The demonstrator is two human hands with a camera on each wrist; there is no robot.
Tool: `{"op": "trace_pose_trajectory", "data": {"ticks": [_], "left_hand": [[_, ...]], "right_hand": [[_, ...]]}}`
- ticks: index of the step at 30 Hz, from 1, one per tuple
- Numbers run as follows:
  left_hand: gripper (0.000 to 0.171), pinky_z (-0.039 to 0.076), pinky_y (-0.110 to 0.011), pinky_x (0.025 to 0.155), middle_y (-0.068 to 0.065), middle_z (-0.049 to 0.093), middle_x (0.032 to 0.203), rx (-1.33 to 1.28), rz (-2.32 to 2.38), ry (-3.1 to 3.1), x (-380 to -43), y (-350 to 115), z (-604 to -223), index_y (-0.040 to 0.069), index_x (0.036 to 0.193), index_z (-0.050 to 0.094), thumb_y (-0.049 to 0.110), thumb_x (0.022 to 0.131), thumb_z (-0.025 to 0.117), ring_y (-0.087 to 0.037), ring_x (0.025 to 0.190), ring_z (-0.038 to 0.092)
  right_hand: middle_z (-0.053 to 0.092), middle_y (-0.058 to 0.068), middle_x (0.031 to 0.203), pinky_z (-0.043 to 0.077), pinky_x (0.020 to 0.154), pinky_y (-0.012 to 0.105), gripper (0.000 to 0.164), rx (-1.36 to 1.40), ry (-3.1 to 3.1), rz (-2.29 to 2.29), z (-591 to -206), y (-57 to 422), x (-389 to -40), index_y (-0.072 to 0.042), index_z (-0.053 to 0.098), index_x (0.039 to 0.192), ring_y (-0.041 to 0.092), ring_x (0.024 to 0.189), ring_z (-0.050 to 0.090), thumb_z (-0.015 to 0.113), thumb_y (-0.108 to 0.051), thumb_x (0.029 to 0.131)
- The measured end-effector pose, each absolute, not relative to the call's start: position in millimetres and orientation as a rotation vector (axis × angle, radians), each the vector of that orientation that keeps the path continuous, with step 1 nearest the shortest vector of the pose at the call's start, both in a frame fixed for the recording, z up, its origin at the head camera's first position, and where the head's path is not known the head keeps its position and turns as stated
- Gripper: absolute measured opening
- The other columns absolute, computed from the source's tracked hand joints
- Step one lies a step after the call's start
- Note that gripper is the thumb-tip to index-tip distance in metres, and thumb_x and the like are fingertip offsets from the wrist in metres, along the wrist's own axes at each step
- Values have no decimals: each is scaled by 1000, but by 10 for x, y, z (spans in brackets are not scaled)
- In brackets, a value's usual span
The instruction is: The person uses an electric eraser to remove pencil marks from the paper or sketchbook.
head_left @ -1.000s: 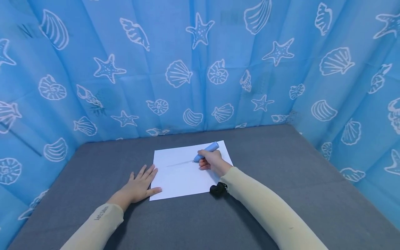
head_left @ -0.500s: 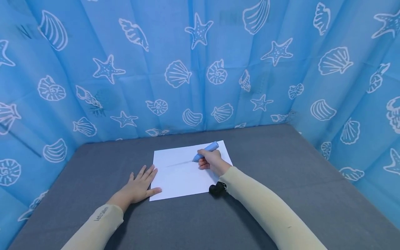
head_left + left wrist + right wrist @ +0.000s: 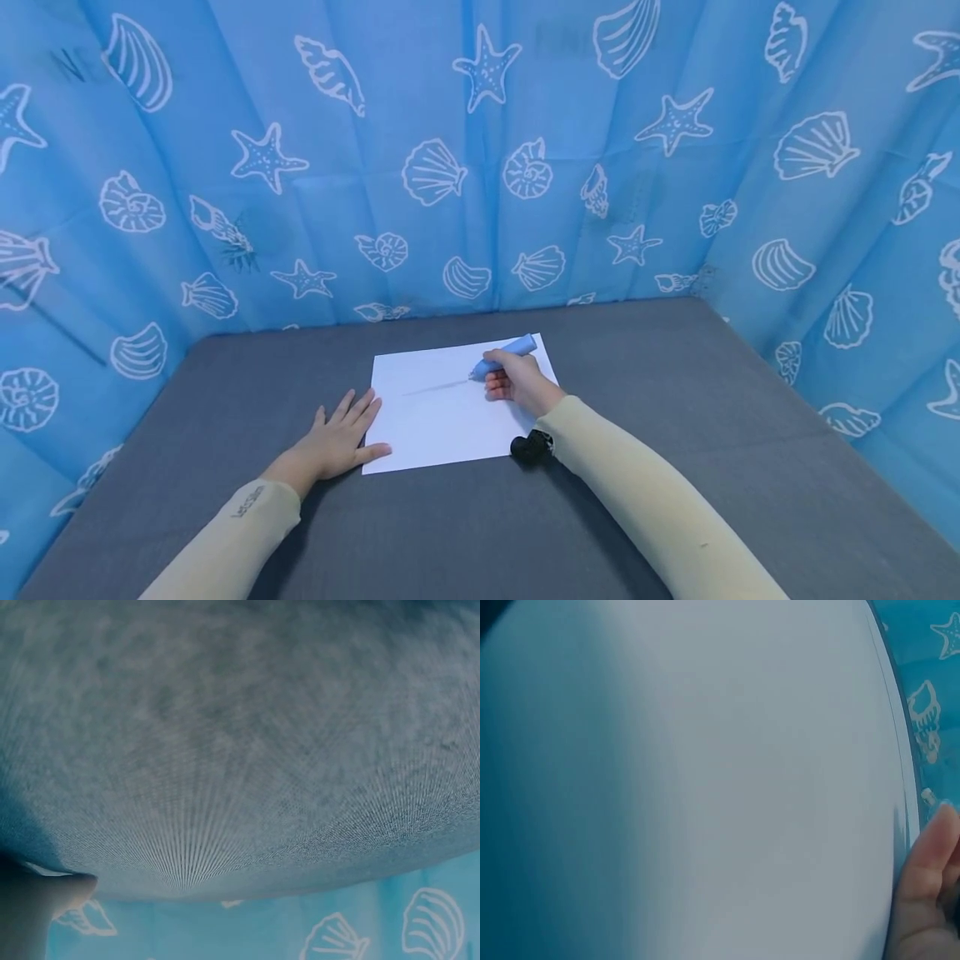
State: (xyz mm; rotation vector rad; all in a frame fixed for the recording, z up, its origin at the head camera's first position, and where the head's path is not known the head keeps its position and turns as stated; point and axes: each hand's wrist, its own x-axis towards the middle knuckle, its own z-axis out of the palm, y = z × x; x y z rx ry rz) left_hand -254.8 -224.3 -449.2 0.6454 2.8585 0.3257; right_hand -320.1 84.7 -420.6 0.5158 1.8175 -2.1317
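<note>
In the head view, a white sheet of paper [image 3: 427, 433] lies on the grey table. My left hand [image 3: 330, 446] rests flat with spread fingers at the paper's left edge, its thumb over the sheet. My right hand [image 3: 521, 383] pinches a thick blue pen [image 3: 517, 346] between thumb and fingers, tilted with its nib at the paper; I cannot tell whether it touches. A faint grey line runs leftward from the nib. The right wrist view shows part of the right hand [image 3: 926, 892] beside the sheet; only a dark part of the left hand [image 3: 45, 904] appears in the left wrist view.
The grey cloth-covered table [image 3: 435, 533] extends around the paper on all sides. A blue curtain [image 3: 480, 225] with white shells and starfish hangs behind and at both sides. A black object [image 3: 530, 448] sits at the right wrist.
Relative to the paper, my right hand and the pen have shifted slightly rightward. The left hand stays in place. The whole head view has shifted a little.
</note>
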Motion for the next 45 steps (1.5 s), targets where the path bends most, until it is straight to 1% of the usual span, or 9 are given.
{"op": "trace_pose_trajectory", "data": {"ticks": [3, 9, 16, 21, 31, 38, 43, 45], "left_hand": [[94, -2, -73, 104, -18, 10, 161, 651, 326, 2854, -2541, -2228, -4442, 4, 155, 18, 68, 91, 45, -45, 145, 1], [93, -2, -73, 104, -17, 10, 161, 641, 325, 2846, -2535, -2217, -4394, 5, 155, 18, 67, 92, 45, -45, 145, 0], [92, -2, -73, 104, -17, 9, 161, 629, 323, 2836, -2499, -2217, -4382, 5, 155, 18, 66, 92, 46, -45, 145, 0], [92, -2, -73, 104, -17, 9, 161, 634, 327, 2836, -2503, -2218, -4382, 5, 155, 18, 66, 92, 46, -45, 145, 0], [94, -2, -73, 104, -19, 9, 161, 648, 327, 2841, -2513, -2222, -4418, 3, 155, 18, 67, 92, 46, -45, 145, 0], [94, -1, -73, 104, -17, 9, 161, 647, 318, 2848, -2500, -2240, -4421, 5, 155, 17, 69, 91, 43, -44, 145, 0], [93, -2, -74, 103, -19, 10, 161, 655, 343, 2843, -2490, -2224, -4392, 3, 154, 19, 67, 92, 45, -46, 145, 1], [93, -1, -73, 104, -18, 9, 161, 657, 322, 2845, -2493, -2228, -4402, 4, 155, 18, 68, 92, 43, -45, 145, 0]], "right_hand": [[57, 6, 65, 53, 51, 26, 23, 496, 1796, -2134, -4192, 858, -3209, 1, 60, 88, 13, 51, 55, 67, -21, 91], [58, 7, 66, 52, 50, 25, 19, 448, 1843, -2110, -4190, 850, -3216, 2, 60, 90, 12, 51, 56, 65, -16, 91], [57, 5, 59, 50, 47, 23, 20, 482, 1950, -2081, -4249, 799, -3207, 1, 61, 81, 10, 46, 54, 63, -16, 90], [57, 5, 57, 50, 46, 22, 21, 474, 1978, -2072, -4248, 779, -3202, 1, 61, 78, 9, 45, 54, 62, -16, 90], [56, 5, 56, 51, 47, 23, 19, 478, 1990, -2063, -4236, 764, -3190, 2, 60, 82, 10, 44, 54, 64, -15, 90], [56, 5, 56, 51, 48, 23, 20, 446, 1988, -2037, -4225, 740, -3178, 3, 60, 85, 10, 45, 53, 63, -16, 91], [56, 5, 57, 51, 47, 23, 21, 484, 2006, -2073, -4229, 752, -3188, 3, 60, 83, 10, 44, 54, 64, -16, 90], [56, 5, 57, 51, 48, 22, 21, 483, 2007, -2059, -4229, 752, -3194, 2, 61, 82, 10, 44, 54, 64, -17, 90]]}}
